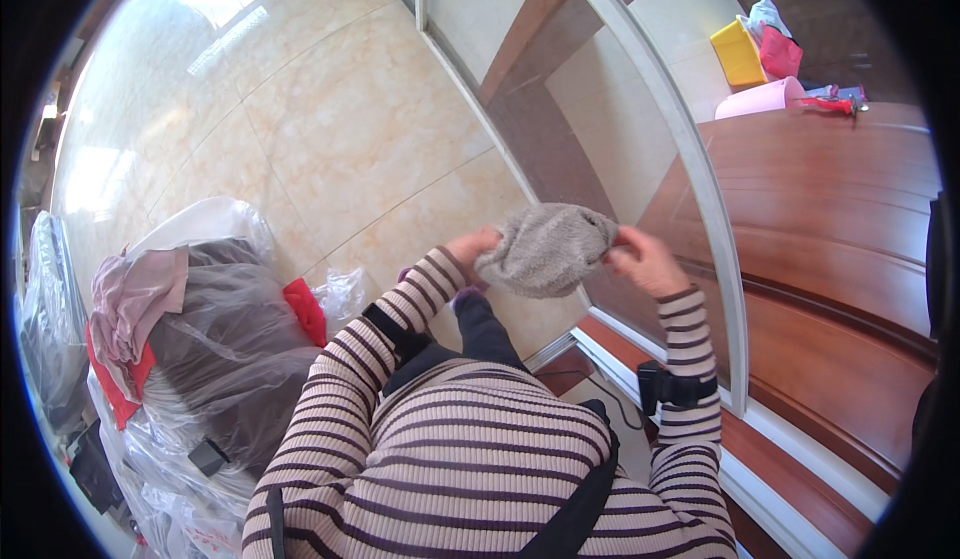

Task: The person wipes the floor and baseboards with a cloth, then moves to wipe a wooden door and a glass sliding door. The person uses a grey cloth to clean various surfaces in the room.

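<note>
Both hands are up in front of the chest, and between them hangs a grey fluffy cloth [548,249], bunched into a soft lump. The left hand [472,249] has its fingers closed on the cloth's left edge, mostly tucked behind the fabric, so only the knuckles show. The right hand [645,259] pinches the right edge, fingers curled tight on the fuzzy material, thumb side toward the camera. The cloth is held in the air above the tiled floor [330,129], right over the line where the tiles meet a white sliding-door frame [690,159].

Both striped sleeves come up from the lower edge, each with a black strap around the forearm. A dark strap crosses the striped torso as well.

Down on the person's left sits a heap of clear plastic bags [210,329] stuffed with clothes, a pink garment [135,304] draped over the top and a red piece [305,309] poking out beside it. The bags lie well apart from the cloth.

On the right runs a reddish wooden surface [840,229] beyond the frame. At its far end, top right, stand a yellow box [737,54], a red bag [780,56] touching it, and a pink roll [760,99] just in front.
</note>
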`<act>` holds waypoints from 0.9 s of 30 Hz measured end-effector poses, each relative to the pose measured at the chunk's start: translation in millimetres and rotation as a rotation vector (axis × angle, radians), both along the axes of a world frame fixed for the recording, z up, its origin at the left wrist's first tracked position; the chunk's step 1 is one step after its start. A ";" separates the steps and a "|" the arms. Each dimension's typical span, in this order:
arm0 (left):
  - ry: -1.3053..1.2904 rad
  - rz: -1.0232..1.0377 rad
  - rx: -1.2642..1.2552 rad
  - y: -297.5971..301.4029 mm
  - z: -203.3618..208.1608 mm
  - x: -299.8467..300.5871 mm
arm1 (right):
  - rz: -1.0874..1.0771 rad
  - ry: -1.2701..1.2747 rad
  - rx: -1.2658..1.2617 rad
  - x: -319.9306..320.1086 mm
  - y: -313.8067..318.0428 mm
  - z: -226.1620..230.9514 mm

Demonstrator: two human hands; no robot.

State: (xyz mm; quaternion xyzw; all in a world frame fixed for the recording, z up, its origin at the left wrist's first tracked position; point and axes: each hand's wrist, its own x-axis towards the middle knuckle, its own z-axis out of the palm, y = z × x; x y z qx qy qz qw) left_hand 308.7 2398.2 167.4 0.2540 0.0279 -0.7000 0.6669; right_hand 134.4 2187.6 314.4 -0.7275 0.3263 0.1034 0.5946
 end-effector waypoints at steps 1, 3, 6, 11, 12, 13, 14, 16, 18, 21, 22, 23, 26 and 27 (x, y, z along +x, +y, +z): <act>0.029 0.012 -0.018 -0.6 -0.8 3.6 | 0.010 -0.078 -0.068 -8.1 -13.9 8.8; 0.099 0.054 -0.118 -1.8 -0.8 10.4 | -0.327 -0.320 -0.316 -11.6 -39.3 17.8; 0.030 0.116 -0.009 -1.9 1.6 18.5 | -0.336 -0.305 -0.769 -5.1 -77.3 35.4; 0.061 0.206 0.128 14.0 5.2 34.0 | -0.074 0.053 -1.216 43.1 -104.3 36.2; 0.023 0.250 0.197 19.8 4.5 37.0 | -0.021 0.128 -1.282 52.2 -107.5 35.0; 0.013 0.276 0.219 24.1 3.5 39.5 | 0.042 0.158 -1.366 59.6 -112.0 34.0; 0.007 0.299 0.222 30.0 1.8 43.9 | 0.068 0.247 -1.327 65.6 -116.3 33.9; -0.016 0.359 0.125 40.1 -2.9 54.0 | 0.070 0.197 -1.191 75.8 -122.5 30.6; 0.014 0.403 0.205 48.9 -9.1 65.9 | 0.097 0.121 -1.152 85.9 -126.2 25.6; 0.039 0.403 0.223 53.4 -20.1 87.2 | 0.089 0.123 -1.201 106.7 -128.1 20.2; 0.026 0.400 0.224 51.5 -23.8 95.3 | 0.070 0.059 -1.206 116.4 -126.7 18.5; 0.045 0.383 0.149 47.7 -27.3 103.4 | 0.075 0.033 -1.209 126.7 -126.4 19.0; 0.052 0.351 0.233 28.2 -38.1 136.0 | 0.083 -0.025 -1.204 166.6 -125.3 23.8; 0.086 0.330 0.251 21.2 -40.2 148.7 | 0.070 -0.044 -1.181 180.5 -126.2 27.4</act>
